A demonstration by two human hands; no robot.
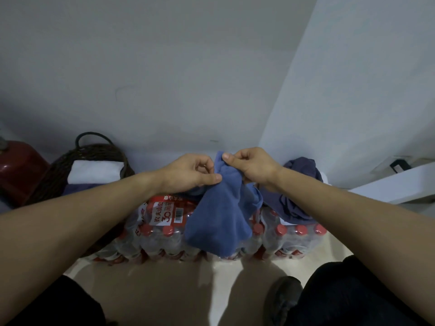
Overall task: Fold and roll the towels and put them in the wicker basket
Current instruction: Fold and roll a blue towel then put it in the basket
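Observation:
A blue towel (219,220) hangs in front of me over packs of water bottles. My right hand (253,169) pinches its top edge between thumb and fingers. My left hand (191,174) grips the cloth just to the left, thumb pressed against it. A dark wicker basket (58,168) with a loop handle stands at the left by the wall. Inside it lie a rolled white towel (94,171) and a purplish one (77,187). A crumpled dark blue towel (299,184) lies at the right on the bottles.
Shrink-wrapped packs of red-capped water bottles (160,234) serve as the work surface. A red cylinder (16,168) stands left of the basket. Grey walls close the corner behind. A white ledge (388,184) juts in at the right. My dark-trousered knees and a shoe (284,300) are on the beige floor.

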